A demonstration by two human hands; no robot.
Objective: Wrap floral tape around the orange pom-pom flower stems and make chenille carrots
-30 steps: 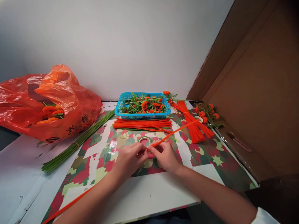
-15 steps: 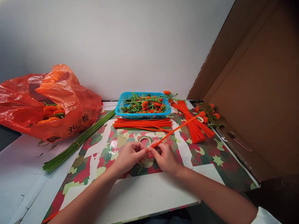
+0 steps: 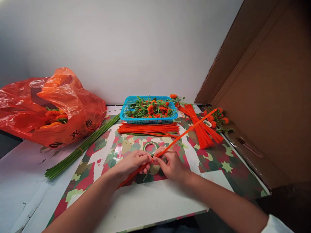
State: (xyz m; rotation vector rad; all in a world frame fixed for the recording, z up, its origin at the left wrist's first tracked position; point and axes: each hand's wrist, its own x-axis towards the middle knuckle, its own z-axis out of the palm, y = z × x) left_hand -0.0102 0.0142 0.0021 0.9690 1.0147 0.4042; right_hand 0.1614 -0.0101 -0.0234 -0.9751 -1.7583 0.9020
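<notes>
Pinching the orange pipe cleaner (image 3: 184,134) tight in both sets of fingers (image 3: 146,158), your left hand (image 3: 134,161) and right hand (image 3: 171,163) have slid it forward above the desk (image 3: 155,200), far tip now past the orange bundle (image 3: 206,137), grip nearer its middle.

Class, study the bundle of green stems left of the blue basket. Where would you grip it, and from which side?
Probably grip the green stems at the band near their middle, from above on the near side: they lie flat and slanted, the band keeps them together, and the orange bag crowds the far side. The left hand and right hand pinch an orange pipe cleaner.
</notes>
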